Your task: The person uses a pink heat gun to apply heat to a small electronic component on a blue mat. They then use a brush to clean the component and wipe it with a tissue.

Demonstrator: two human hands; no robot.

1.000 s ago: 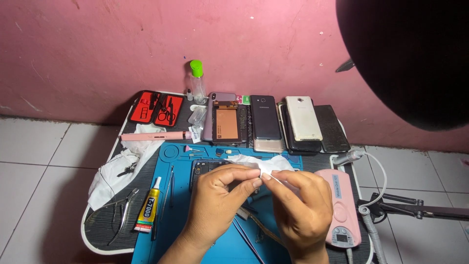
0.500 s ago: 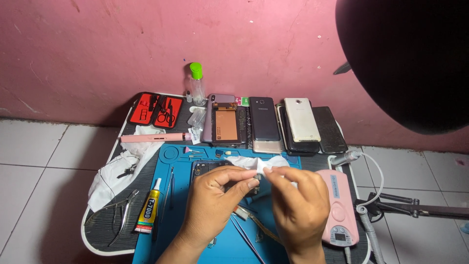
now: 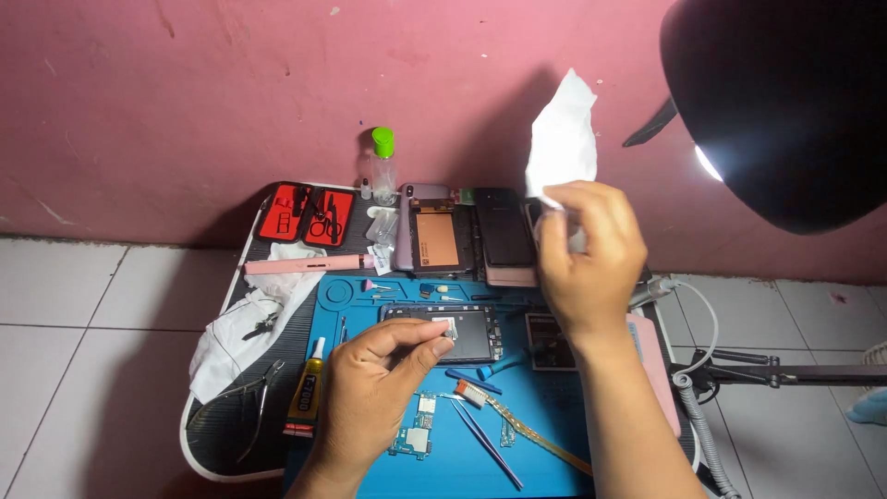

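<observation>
My right hand (image 3: 589, 263) is raised above the table and grips a crumpled white tissue (image 3: 562, 139) that sticks up against the pink wall. My left hand (image 3: 383, 365) hovers low over the blue work mat (image 3: 540, 420) and pinches a small silver part (image 3: 449, 328) between thumb and fingers. Just beyond that hand lies an opened phone body (image 3: 462, 331) on the mat. A small circuit board (image 3: 418, 430), blue tweezers (image 3: 480, 434) and an orange flex cable (image 3: 527, 427) lie near my left wrist.
A glue tube (image 3: 305, 397), pliers (image 3: 254, 397) and a white cloth (image 3: 245, 319) lie at the left. A red tool case (image 3: 312, 214), a green-capped bottle (image 3: 382, 166) and several phones (image 3: 504, 231) line the back. A black lamp head (image 3: 785, 102) hangs at upper right.
My hands were together over the mat with the tissue between them. Now the right hand has lifted up and away with the tissue, while the left stays low with the small part.
</observation>
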